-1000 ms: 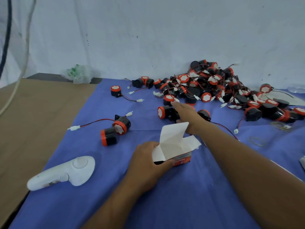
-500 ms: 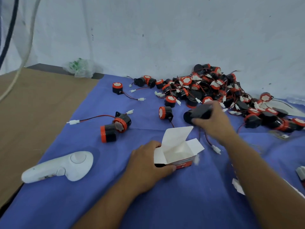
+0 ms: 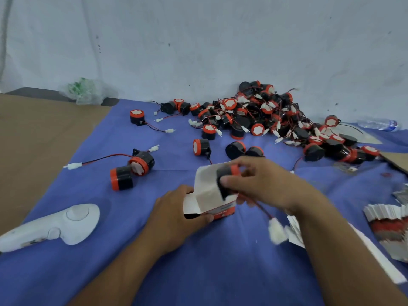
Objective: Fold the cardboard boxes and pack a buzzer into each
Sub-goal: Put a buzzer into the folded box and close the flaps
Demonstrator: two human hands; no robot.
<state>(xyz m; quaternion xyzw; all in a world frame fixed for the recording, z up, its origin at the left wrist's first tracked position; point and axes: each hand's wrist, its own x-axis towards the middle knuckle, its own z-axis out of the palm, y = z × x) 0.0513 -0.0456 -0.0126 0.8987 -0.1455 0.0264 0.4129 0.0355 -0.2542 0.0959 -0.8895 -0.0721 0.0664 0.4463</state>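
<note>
The table (image 3: 220, 279) is covered by a blue cloth (image 3: 106, 138), and a brown cardboard sheet (image 3: 33, 140) is laid on its left part. A big pile of black and orange buzzers (image 3: 265, 115) with red and black wires is heaped at the far right, near the wall. Two single buzzers (image 3: 132, 171) are lying together at the left.

A white handheld controller (image 3: 55, 226) is placed near the left edge, and a stack of flat unfolded boxes (image 3: 388, 221) is seen at the right edge.

In the middle, a small cardboard box (image 3: 207, 195), white with an orange band, is stood on the cloth with its top flaps open. It is gripped at its left side by the left hand (image 3: 174, 217), whose fingers (image 3: 204, 218) are curled round it.

A buzzer (image 3: 225, 175) is pinched by the fingers of the right hand (image 3: 260, 184) just at the open mouth of the box, in front of the raised flap. Its wire is hanging under this hand, and the white connector (image 3: 276, 230) at its end is seen blurred.
</note>
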